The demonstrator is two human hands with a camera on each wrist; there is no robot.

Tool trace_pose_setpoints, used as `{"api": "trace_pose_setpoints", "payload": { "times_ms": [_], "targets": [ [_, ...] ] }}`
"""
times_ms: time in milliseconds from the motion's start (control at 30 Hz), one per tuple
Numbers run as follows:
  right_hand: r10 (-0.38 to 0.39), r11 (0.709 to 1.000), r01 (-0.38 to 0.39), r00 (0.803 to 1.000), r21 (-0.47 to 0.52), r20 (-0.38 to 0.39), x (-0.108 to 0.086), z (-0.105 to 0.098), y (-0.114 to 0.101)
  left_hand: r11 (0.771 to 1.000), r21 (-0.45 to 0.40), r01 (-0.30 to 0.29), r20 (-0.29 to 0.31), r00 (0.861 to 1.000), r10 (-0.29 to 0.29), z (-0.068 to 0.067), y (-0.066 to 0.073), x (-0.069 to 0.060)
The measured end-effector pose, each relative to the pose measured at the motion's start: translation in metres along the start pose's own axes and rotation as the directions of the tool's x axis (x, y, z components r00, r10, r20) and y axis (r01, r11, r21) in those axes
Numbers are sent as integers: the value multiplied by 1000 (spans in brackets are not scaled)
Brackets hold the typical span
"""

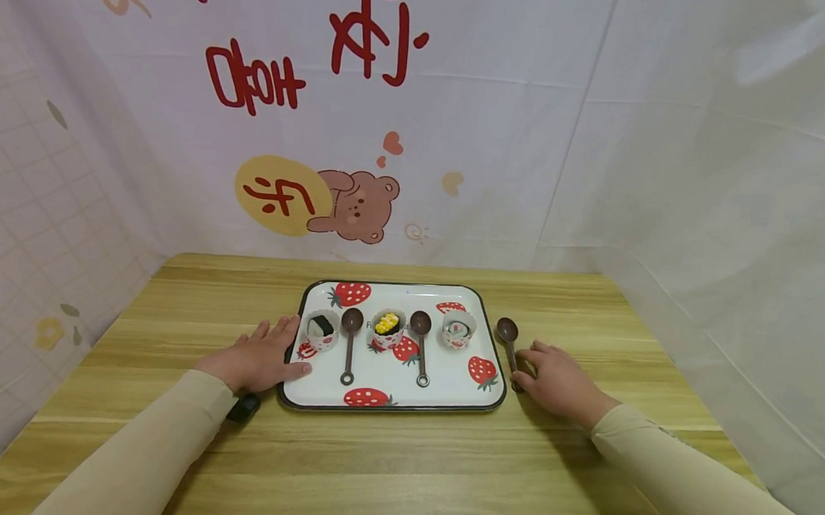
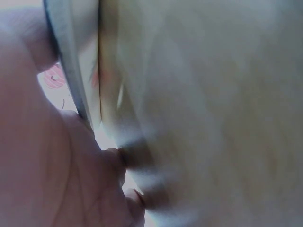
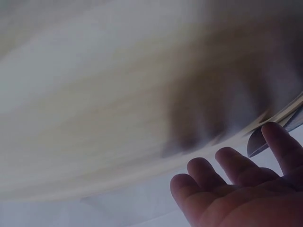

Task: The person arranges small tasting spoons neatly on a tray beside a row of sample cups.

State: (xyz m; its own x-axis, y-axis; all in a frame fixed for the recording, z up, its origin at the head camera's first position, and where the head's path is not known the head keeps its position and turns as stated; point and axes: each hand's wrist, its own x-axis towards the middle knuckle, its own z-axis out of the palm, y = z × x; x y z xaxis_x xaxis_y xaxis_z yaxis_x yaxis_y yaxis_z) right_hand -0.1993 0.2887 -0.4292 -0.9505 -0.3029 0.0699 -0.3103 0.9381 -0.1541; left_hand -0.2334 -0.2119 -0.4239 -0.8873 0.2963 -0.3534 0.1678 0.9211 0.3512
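My left hand (image 1: 267, 356) lies at the left edge of a white strawberry-print tray (image 1: 391, 396), its thumb over the rim and its fingers stretched along the outside. To the right of the tray, a brown measuring spoon (image 1: 508, 331) lies on the table. My right hand (image 1: 556, 380) rests there with loosely bent fingers, thumb and forefinger beside its handle; whether they touch it is unclear. The tray bears a paper cup (image 1: 322, 344) with a toy rice ball, a cup with yellow-topped sushi (image 1: 386, 324), and a cup with a sushi roll (image 1: 458, 330). Two brown spoons (image 1: 349, 347) (image 1: 421, 351) lie between the cups.
The wooden table (image 1: 387, 474) extends on all sides of the tray. A white printed cloth (image 1: 490, 121) hangs behind and at both sides. Something small and black (image 1: 243, 409) shows under the left wrist. Both wrist views are blurred.
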Motion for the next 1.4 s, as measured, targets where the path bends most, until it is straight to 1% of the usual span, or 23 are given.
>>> {"api": "trace_pose_setpoints", "payload": {
  "times_ms": [100, 200, 367, 467, 633, 733, 833, 1067, 1233, 1300, 1400],
  "targets": [
    [-6, 1000, 6, 1000, 4, -1, 1, 0, -1, 1000, 2, -9, -2, 1000, 9, 1, -2, 3],
    [0, 1000, 0, 1000, 11, 3, 1, -1, -2, 1000, 3, -5, 0, 1000, 5, 3, -6, 7],
    [45, 999, -46, 999, 22, 25, 1, -3, -7, 1000, 4, 1, -15, 1000, -1, 7, -12, 11],
    [74, 997, -74, 997, 26, 26, 1, -3, -8, 1000, 7, -2, -24, 1000, 2, 6, -8, 7],
    [108, 994, -108, 994, 27, 14, 1, -2, -10, 1000, 22, 0, -11, 1000, 0, -1, 2, -2],
    [119, 993, -119, 993, 22, 13, 2, -2, -11, 1000, 22, 2, 0, 1000, -2, -3, 5, -4],
    [137, 990, -138, 990, 36, 31, 3, -2, -12, 1000, 11, 8, 6, 1000, -8, -4, 8, -6],
    [192, 968, -206, 976, 146, 104, 5, -2, -14, 1000, 10, 3, 1, 1000, -3, -2, 3, -2],
    [205, 960, -224, 971, 170, 122, 5, -3, -14, 1000, 9, 6, -16, 1000, -5, 5, -7, 6],
    [206, 958, -227, 970, 176, 128, 5, -4, -15, 1000, 11, -2, -20, 1000, 3, 7, -11, 10],
    [210, 954, -234, 968, 189, 137, 5, -4, -16, 1000, 5, -8, -23, 1000, 8, 9, -13, 11]
  ]
}}
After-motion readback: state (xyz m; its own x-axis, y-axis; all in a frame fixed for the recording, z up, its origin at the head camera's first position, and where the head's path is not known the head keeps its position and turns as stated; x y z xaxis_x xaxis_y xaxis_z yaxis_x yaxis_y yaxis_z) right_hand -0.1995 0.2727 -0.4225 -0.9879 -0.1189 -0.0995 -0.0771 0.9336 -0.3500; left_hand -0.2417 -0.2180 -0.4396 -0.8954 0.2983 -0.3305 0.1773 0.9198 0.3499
